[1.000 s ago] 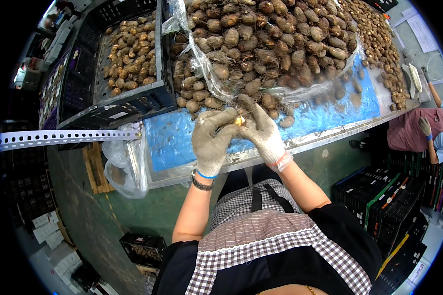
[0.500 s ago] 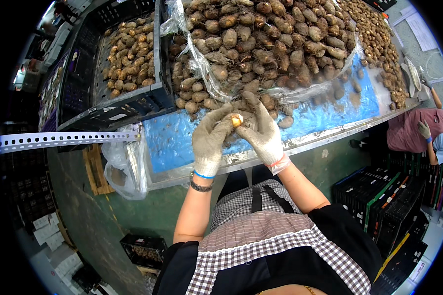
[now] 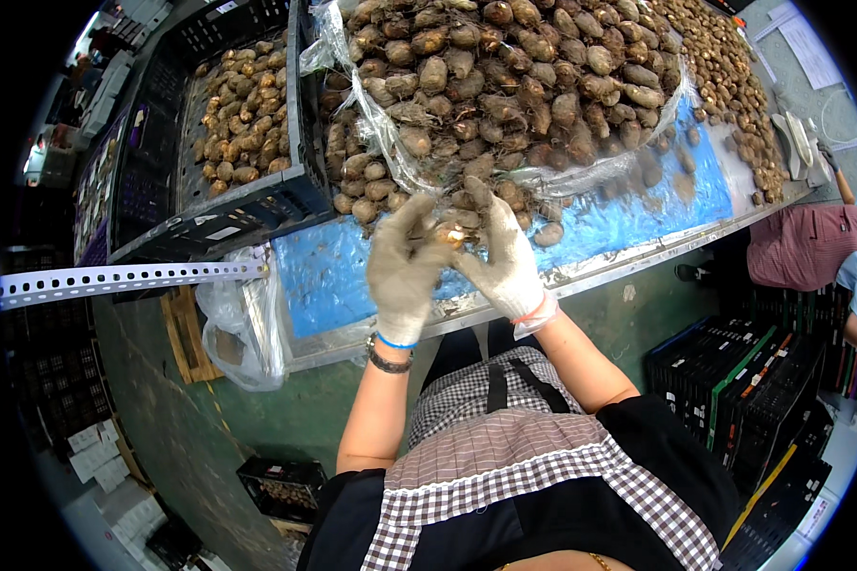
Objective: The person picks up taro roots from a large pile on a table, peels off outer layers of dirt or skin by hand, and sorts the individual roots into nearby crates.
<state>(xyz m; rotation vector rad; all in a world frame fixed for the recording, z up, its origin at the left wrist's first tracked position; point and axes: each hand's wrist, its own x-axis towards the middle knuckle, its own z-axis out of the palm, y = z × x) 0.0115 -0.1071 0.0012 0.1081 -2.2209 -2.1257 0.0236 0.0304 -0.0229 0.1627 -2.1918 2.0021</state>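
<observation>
Both my hands wear pale, soiled knit gloves and are held over the near edge of the table. Between them is a small brown taro corm [image 3: 455, 234] with a pale orange end, partly hidden by my fingers. My right hand [image 3: 503, 259] is curled around it, with the thumb on the near side. My left hand [image 3: 402, 271] is against its left side, its fingers smeared by motion, so their grip is unclear. A big heap of hairy brown taro corms [image 3: 505, 90] lies just beyond, on clear plastic sheeting [image 3: 376, 133].
At left, a black crate [image 3: 309, 186] holds several cleaner corms [image 3: 248, 119]. Blue sheeting [image 3: 324, 276] covers the metal-edged table. A perforated white bar [image 3: 133, 273] juts left. Stacked black crates [image 3: 709, 381] stand at right, near another person [image 3: 800, 243] in a red-checked apron.
My left hand's fingers have shifted and blurred around the corm, which has turned so less of its pale end shows. The right hand remains nearly in place. The other person's arm has moved.
</observation>
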